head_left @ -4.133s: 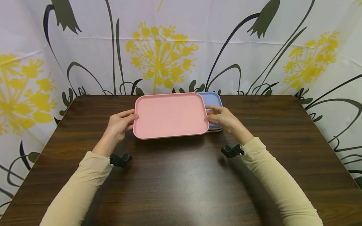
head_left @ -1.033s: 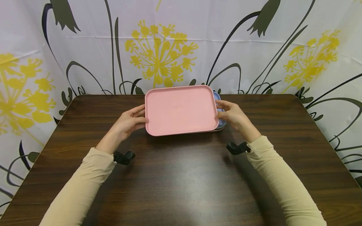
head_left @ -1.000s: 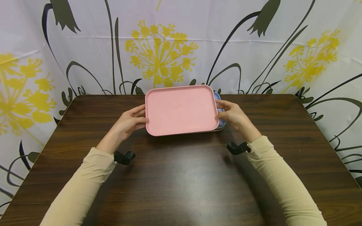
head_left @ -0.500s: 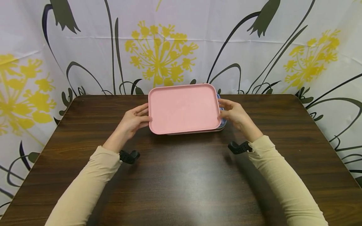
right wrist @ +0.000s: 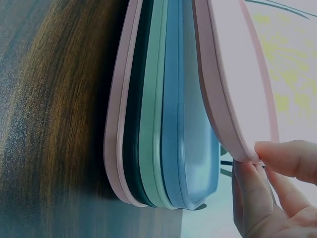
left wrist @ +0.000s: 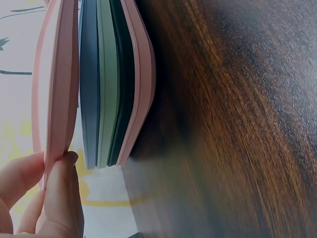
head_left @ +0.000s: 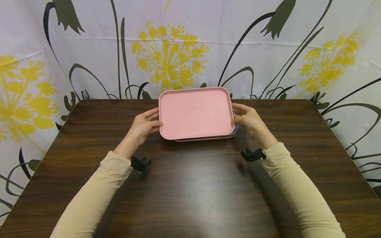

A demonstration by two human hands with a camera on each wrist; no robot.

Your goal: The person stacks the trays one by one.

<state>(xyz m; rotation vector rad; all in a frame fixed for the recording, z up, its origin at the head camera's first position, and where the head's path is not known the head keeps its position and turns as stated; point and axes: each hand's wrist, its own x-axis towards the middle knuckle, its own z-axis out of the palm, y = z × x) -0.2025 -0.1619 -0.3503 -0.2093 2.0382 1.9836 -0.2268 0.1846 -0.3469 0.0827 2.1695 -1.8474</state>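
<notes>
A pink rectangular tray is held level-ish above a stack of trays, almost covering it in the head view. My left hand pinches its left edge, thumb on top and fingers beneath. At the right edge my right hand pinches it likewise. In the right wrist view a gap separates the held tray from the blue tray on top of the stack. Below that lie a light green tray, a dark green tray and another pink tray at the bottom, resting on the table.
The stack stands near the back edge of the dark wooden table. Behind the table hangs a white curtain printed with yellow and grey-green flowers. A black wrist device sits on each wrist.
Both hands have carried the pink tray to the right and slightly back. It now covers most of the blue tray, which showed more at the right before. The grips look the same.
</notes>
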